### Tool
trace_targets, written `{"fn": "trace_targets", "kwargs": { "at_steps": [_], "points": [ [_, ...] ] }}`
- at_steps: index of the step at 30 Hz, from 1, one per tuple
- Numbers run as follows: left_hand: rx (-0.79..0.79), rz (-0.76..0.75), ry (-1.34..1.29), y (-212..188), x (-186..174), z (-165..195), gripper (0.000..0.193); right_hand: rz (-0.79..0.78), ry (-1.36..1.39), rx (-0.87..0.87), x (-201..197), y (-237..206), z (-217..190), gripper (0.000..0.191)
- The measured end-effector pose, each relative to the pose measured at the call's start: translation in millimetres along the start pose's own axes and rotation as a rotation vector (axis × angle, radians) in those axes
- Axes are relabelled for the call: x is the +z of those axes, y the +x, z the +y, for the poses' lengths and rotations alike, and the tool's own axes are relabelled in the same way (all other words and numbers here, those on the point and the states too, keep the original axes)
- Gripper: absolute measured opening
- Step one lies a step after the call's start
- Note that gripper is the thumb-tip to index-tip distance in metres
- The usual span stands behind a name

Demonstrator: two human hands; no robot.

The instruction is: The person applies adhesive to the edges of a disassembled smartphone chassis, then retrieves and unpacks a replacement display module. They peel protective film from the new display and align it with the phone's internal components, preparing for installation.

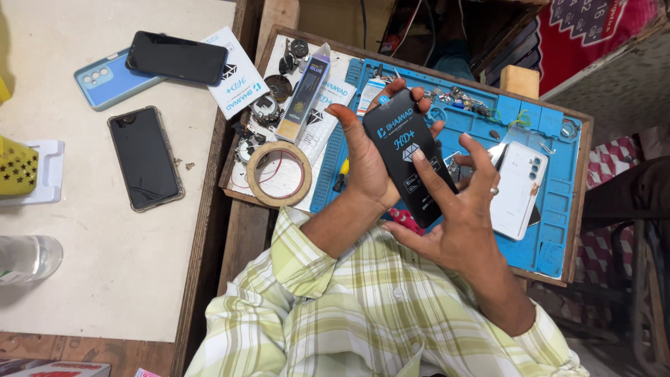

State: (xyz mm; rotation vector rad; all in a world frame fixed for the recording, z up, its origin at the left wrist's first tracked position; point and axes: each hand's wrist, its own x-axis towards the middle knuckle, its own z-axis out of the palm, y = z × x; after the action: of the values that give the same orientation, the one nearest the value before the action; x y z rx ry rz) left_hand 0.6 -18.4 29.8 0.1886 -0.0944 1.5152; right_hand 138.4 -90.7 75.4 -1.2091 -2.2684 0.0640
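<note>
Black packet (408,155) upright-ish, top tilted left, w/ both hands.

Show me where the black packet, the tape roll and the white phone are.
black packet (405,150), head view, middle of its printed face
tape roll (279,174), head view, on its ring
white phone (518,188), head view, middle of its back

I see bare desk (105,279) open at lower left. The tape roll (279,174), glue tube (304,94) and white phone (520,190) crowd the blue mat (551,237) around both hands.
</note>
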Motion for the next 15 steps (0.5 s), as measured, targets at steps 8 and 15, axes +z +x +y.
{"fn": "trace_targets", "kwargs": {
  "at_steps": [8, 15],
  "points": [
    [-0.022, -0.081, 0.143, -10.8, 10.3, -2.7, 0.056, 0.109, -0.095, 0.029, 6.0, -15.2, -0.4, 0.083],
    [-0.073, -0.126, 0.258, -16.2, 8.5, -7.1, 0.063, 0.151, 0.054, 0.023, 10.5, -30.5, 7.7, 0.086]
  ]
}}
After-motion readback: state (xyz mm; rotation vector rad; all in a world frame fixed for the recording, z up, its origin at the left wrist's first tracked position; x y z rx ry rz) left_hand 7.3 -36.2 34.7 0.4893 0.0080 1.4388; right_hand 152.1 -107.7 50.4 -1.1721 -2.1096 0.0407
